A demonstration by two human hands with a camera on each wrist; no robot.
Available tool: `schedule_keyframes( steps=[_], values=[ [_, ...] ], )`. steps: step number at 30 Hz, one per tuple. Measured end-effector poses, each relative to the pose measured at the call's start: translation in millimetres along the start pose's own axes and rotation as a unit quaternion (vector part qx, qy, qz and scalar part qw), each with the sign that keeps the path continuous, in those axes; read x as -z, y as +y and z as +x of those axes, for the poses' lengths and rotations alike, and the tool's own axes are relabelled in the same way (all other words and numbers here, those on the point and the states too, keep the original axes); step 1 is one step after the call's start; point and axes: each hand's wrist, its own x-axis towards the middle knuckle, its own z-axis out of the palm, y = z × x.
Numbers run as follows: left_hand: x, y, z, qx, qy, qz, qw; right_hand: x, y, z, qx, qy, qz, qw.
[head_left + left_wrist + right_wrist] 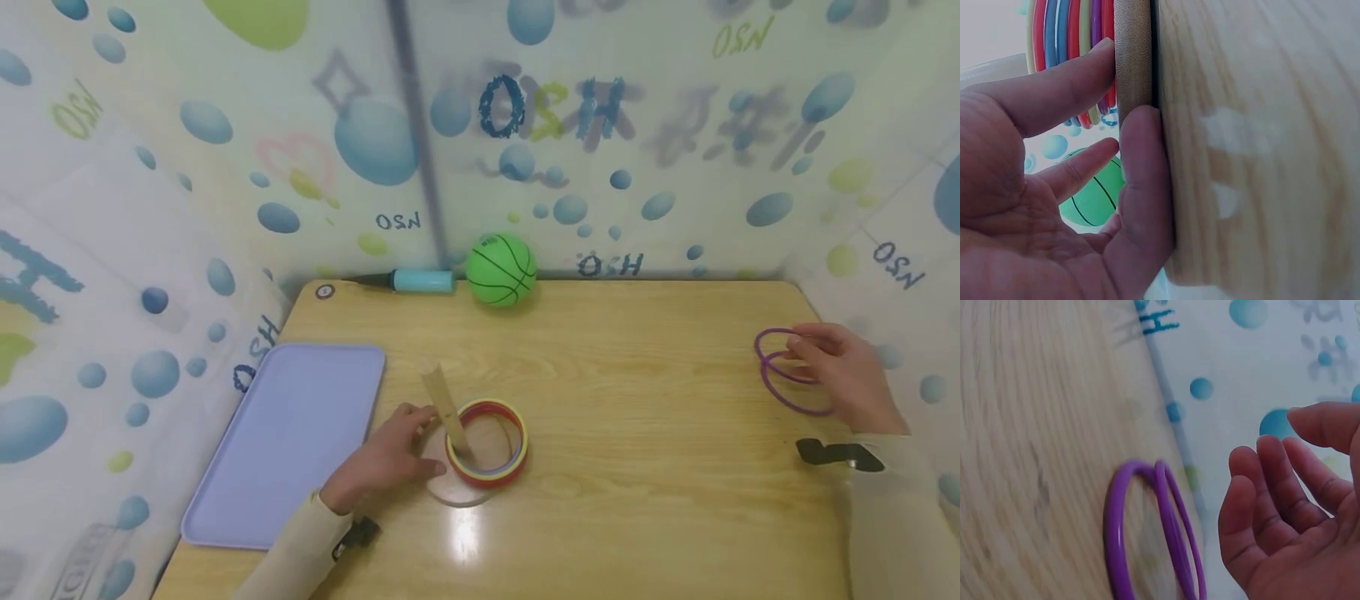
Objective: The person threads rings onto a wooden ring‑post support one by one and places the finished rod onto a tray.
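Observation:
My left hand (pixel 390 454) holds the rim of a round wooden base (pixel 457 496), thumb and fingers spread along its edge; in the left wrist view the fingertips meet the base's side. A wooden post (pixel 444 404) rises from this base. Around it lies a stack of coloured rings (pixel 521 458), red, yellow, blue and purple. Over at the table's right side, two purple rings (pixel 795 404) lean over each other. My right hand (pixel 847 375) is beside them, its fingers loosely bent. The right wrist view shows a gap between these fingers and the rings.
A lavender tray (pixel 300 433) lies on the left of the wooden table (pixel 637 517). Along the back edge are a green ball (pixel 501 271) with black lines and a blue hand pump (pixel 423 282). Patterned curtains (pixel 637 183) surround the back and sides.

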Motion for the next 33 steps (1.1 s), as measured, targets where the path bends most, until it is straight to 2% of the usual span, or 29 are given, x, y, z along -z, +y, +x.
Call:
schedule_keyframes(
  steps=[8,14,18,26,30,33],
  values=[
    [-0.4,-1.1,2.6,-0.002,0.001,0.002,1.0000,24.9,24,3,-0.006,0.048,-0.091,0.995],
    [-0.3,-0.3,2.9,-0.003,0.002,0.002,1.0000,36.9,28,0,-0.044,0.068,-0.151,0.985],
    [-0.2,1.3,1.0,0.005,0.001,-0.006,1.0000,38.6,31,-1,-0.061,0.068,-0.208,0.974],
    [-0.8,1.2,-1.0,0.009,0.002,0.000,1.0000,39.3,32,2,-0.075,0.062,-0.286,0.953],
    [-1.0,1.0,-0.4,0.003,0.004,0.006,1.0000,39.5,34,6,-0.080,0.037,-0.313,0.946],
    [-1.1,0.8,-0.1,0.001,0.005,0.008,1.0000,38.9,36,8,-0.087,0.037,-0.322,0.942]
  ],
)
